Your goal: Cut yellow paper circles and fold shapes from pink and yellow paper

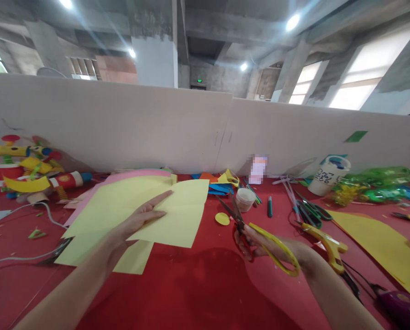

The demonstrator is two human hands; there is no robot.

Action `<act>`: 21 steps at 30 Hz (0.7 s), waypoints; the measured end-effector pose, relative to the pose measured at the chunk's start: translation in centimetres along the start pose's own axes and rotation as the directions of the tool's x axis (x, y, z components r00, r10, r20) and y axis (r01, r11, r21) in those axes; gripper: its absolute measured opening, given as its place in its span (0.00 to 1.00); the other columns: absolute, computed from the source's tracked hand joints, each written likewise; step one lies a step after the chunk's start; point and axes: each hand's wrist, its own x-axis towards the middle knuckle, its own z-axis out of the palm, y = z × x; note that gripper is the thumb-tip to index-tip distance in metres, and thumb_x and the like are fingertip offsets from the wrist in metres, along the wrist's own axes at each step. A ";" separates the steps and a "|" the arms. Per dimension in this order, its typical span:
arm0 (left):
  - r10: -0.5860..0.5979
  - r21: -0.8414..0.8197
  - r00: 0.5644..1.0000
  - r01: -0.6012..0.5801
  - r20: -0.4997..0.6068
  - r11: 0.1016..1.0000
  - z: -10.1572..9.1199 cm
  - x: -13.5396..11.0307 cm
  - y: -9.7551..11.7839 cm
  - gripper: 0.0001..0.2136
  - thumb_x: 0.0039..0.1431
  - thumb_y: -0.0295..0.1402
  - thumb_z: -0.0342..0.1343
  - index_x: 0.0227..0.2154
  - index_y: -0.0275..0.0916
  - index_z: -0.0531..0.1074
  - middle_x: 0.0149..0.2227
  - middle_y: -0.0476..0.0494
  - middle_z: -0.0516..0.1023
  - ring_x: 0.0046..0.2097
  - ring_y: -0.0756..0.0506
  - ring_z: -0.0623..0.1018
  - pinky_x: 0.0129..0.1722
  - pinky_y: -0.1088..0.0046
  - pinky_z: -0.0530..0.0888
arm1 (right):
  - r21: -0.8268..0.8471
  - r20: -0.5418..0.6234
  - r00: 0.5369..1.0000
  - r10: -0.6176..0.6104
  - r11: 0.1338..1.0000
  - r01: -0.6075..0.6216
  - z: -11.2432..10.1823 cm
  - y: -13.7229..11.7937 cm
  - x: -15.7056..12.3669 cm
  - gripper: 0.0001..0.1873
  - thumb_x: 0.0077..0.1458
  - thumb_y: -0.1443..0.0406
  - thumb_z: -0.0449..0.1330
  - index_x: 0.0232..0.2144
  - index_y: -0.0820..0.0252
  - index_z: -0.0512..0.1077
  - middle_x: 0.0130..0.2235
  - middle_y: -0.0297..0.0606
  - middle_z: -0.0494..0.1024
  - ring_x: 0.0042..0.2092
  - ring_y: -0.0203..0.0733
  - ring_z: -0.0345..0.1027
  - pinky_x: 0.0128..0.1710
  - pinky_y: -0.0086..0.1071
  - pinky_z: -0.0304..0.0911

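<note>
My left hand (145,217) grips a pale yellow sheet of paper (187,215) by its left side, with the index finger stretched across its top. Beneath that sheet lie more pale yellow sheets (98,220) and a pink one (139,173). My right hand (255,240) holds a pair of scissors (277,247) with one yellow handle loop and a red one near the fingers. Their blades are spread and point up and left, apart from the paper. Just left of the blades is a small yellow paper disc (222,219).
A small white tub (245,199) stands behind the scissors. To the right lie a yellow glue gun (324,243), green-handled scissors (310,211), yellow paper (380,243) and a white cup (329,176). Paper-and-cup toys (36,176) sit at the left, near a cable (22,259). A white partition (139,123) borders the red table.
</note>
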 end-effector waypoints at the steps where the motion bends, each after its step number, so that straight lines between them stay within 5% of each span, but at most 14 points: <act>1: -0.003 -0.011 1.000 0.003 -0.007 1.000 0.0 0.0 0.0 0.35 0.51 0.28 0.58 0.60 0.45 0.49 0.32 0.45 0.80 0.28 0.48 0.79 0.27 0.79 0.73 | -0.031 0.018 1.000 0.001 1.000 -0.001 -0.1 -0.1 -0.1 0.25 0.57 0.46 0.41 0.28 0.58 0.65 0.28 0.35 0.66 0.31 0.38 0.62 0.38 0.35 0.61; 7: -0.004 -0.043 0.999 0.002 -0.047 0.999 0.5 -0.1 0.0 0.37 0.47 0.30 0.61 0.59 0.48 0.51 0.39 0.45 0.80 0.34 0.46 0.79 0.33 0.76 0.74 | -0.060 0.100 0.995 -0.009 0.998 0.015 -0.2 0.6 0.1 0.26 0.58 0.46 0.38 0.28 0.59 0.62 0.26 0.33 0.64 0.29 0.37 0.60 0.33 0.32 0.59; 21: -0.051 0.088 0.996 0.044 0.077 0.995 1.0 -0.7 0.2 0.39 0.50 0.31 0.60 0.60 0.52 0.44 0.53 0.41 0.69 0.45 0.42 0.76 0.40 0.70 0.73 | -0.179 0.166 0.985 -0.046 0.981 0.076 -0.1 1.5 0.6 0.31 0.59 0.47 0.35 0.42 0.63 0.66 0.28 0.34 0.64 0.29 0.36 0.61 0.33 0.31 0.60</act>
